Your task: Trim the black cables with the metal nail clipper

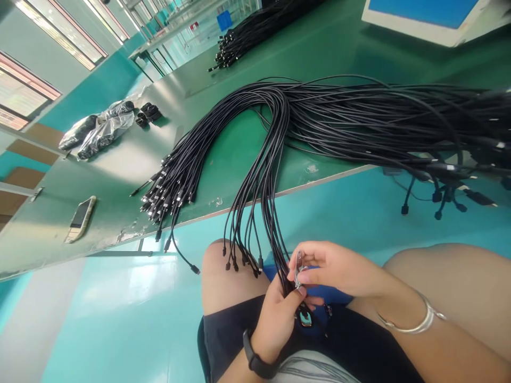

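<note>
My left hand (pixel 280 311), a black band on its wrist, is closed around a small bunch of black cables (pixel 269 175) over my lap. My right hand (pixel 325 266), with a silver bangle on the wrist, pinches a thin silvery piece (pixel 297 266) right beside the left thumb; its exact kind I cannot make out. Just below the fingers shows a small black and turquoise thing (pixel 305 318), its kind also unclear. The held cables come down over the table edge from a larger pile. Several loose cable ends with black plugs (pixel 235 263) hang near my knee.
A thick bundle of black cables (pixel 359 117) runs across the green table (pixel 235 149), its plug ends fanned at the left. Further off lie another cable bundle (pixel 255 34), plastic-wrapped coils (pixel 106 130), a handheld device (pixel 81 219) and a white-and-blue box (pixel 423 21).
</note>
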### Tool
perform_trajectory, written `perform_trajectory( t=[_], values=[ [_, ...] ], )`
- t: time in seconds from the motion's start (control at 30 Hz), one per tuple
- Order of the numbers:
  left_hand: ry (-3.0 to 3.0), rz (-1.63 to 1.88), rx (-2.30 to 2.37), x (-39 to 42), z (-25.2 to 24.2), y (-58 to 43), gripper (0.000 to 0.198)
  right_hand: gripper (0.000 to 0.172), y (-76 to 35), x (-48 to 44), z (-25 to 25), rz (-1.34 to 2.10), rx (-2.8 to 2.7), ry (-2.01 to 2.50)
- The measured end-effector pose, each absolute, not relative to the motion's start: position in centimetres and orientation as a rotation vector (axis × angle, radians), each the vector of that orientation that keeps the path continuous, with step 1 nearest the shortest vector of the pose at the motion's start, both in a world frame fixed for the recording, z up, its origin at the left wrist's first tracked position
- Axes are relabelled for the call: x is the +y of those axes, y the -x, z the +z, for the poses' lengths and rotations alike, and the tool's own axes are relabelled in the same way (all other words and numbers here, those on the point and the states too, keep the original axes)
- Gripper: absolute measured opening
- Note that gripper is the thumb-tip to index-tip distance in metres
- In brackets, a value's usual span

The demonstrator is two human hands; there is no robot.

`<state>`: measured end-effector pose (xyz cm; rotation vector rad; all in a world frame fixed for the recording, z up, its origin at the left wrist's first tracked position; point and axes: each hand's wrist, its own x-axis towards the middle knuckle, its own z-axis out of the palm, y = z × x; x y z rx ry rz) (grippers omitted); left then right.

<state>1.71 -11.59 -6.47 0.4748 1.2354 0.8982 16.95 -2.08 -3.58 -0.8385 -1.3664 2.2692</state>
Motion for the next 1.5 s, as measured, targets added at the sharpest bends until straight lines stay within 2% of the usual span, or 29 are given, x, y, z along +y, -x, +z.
perform_trajectory(
  t=[0.13, 0.3, 0.53, 0.7, 1.03, 1.5],
  values=[
    [-0.357, 0.876, 1.098, -11.3, -6.5, -1.5, 0.033, 0.015, -17.3, -1.8, -3.5, 2.275, -1.306, 0.840],
    [-0.380, 0.741, 1.074, -11.1, -5.9, -1.9, 0.034, 0.026, -18.2, -1.8, -2.9, 2.145, -1.207, 0.889],
    [-0.577, 1.037, 1.215, -10.5, -1.8, -3.7, 0.031, 0.018, -19.1, -4.0, -0.8, 1.765, -0.918, 0.907],
    [-0.612, 1.113, 1.088, -9.7, -0.2, -4.2, 0.028, 0.016, -18.4, -5.4, 0.7, 1.936, -0.645, 0.906],
    [-0.633, 1.166, 1.098, -9.7, 0.0, -4.8, 0.029, 0.014, -18.6, -6.0, 0.2, 1.985, -0.684, 0.892],
    [-0.440, 1.084, 1.263, -9.3, 1.1, -5.7, 0.033, 0.020, -18.2, -6.1, -0.7, 1.854, -0.688, 1.065]
  ],
)
